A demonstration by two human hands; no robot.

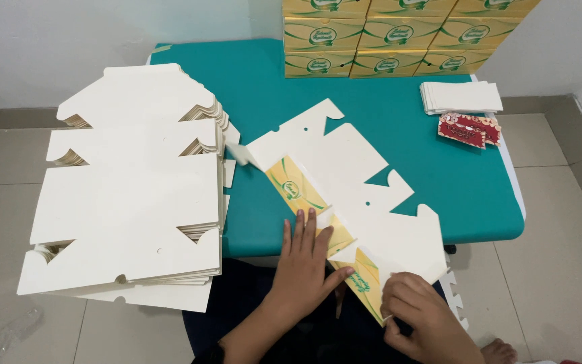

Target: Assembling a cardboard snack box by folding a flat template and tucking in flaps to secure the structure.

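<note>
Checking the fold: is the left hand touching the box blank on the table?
Touching. The head view shows the left hand lying flat, fingers spread, on the blank, pressing its folded yellow flap.

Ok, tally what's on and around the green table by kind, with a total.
Stack of flat white box blanks: 1
Blank being folded: 1
Assembled yellow-green boxes: 9 visible
Small stack of white paper slips: 1
Red patterned cards: 2
Total: 14
</note>
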